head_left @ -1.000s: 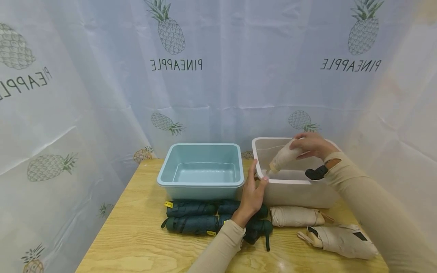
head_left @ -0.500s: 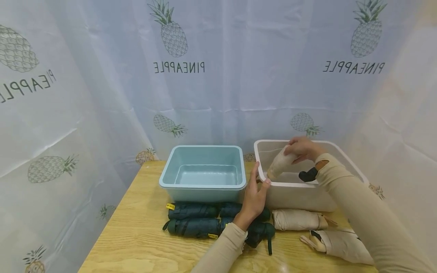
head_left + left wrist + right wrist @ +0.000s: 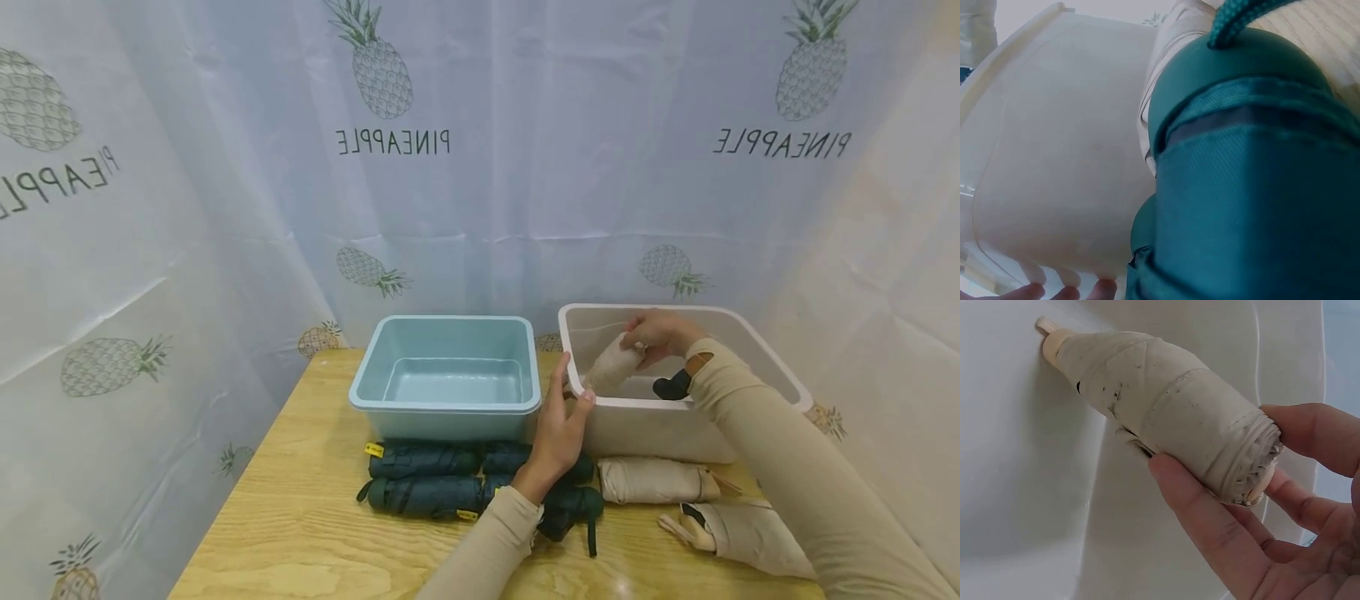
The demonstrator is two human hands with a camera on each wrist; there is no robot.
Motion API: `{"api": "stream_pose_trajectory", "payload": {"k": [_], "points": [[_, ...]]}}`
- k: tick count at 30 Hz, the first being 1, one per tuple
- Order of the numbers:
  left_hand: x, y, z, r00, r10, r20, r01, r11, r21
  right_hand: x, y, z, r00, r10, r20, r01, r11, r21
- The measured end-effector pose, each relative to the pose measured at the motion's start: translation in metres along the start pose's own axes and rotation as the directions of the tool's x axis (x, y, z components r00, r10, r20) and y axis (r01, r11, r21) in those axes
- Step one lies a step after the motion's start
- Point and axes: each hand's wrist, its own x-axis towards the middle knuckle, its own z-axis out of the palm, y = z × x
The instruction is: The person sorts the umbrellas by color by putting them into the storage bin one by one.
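Note:
In the head view my right hand (image 3: pixel 660 333) is inside the white bin (image 3: pixel 652 429), pinching a rolled beige folding umbrella (image 3: pixel 615 367) near one end. The right wrist view shows the umbrella (image 3: pixel 1160 406) slanting, thumb and fingers around its gathered end, its cream handle (image 3: pixel 1055 345) close to the bin's wall. My left hand (image 3: pixel 557 429) lies at the bin's front left corner, thumb on the rim, fingers spread along the outer side. Their fingertips (image 3: pixel 1066 292) touch the wall in the left wrist view, beside a dark green umbrella (image 3: pixel 1254 187) on the table.
A light blue bin (image 3: pixel 450 425) stands left of the white one. Several dark green folding umbrellas (image 3: pixel 423 497) lie in rows in front. Two beige umbrellas (image 3: pixel 652 482) lie before the white bin. A black wrist device (image 3: pixel 672 385) shows at my right cuff. A pineapple-print curtain (image 3: pixel 487 208) hangs behind.
My right hand has lowered the beige umbrella deeper into the white bin, towards its left side. My left hand has stayed at the bin's corner.

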Motion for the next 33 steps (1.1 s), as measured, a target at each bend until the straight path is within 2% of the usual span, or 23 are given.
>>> {"api": "stream_pose_trajectory", "payload": {"k": [10,16,20,28,30,33], "points": [[-0.001,0.001,0.000,1.000,0.003,0.001,-0.003,1.000,-0.004,-0.004,0.016,-0.012,1.000,0.018,0.017,-0.017,0.997,-0.081],[-0.001,0.000,0.001,1.000,0.000,0.003,0.000,1.000,-0.008,-0.007,0.028,-0.022,0.998,0.023,0.058,-0.022,1.000,-0.014],[0.000,-0.001,0.001,1.000,0.002,0.010,-0.002,1.000,-0.014,-0.010,0.028,-0.028,0.996,0.000,0.094,-0.001,1.000,0.010],[0.001,0.000,0.000,1.000,0.003,0.016,-0.003,1.000,-0.007,-0.029,0.006,-0.028,0.993,-0.080,0.085,0.088,0.992,-0.089],[0.000,0.001,0.000,1.000,-0.001,0.018,0.001,1.000,-0.003,-0.036,0.004,-0.027,0.990,-0.110,0.086,0.122,0.983,-0.139],[0.000,0.001,-0.001,1.000,-0.008,0.023,0.009,1.000,-0.011,-0.047,0.004,-0.025,0.980,-0.175,0.091,0.192,0.949,-0.249]]}}
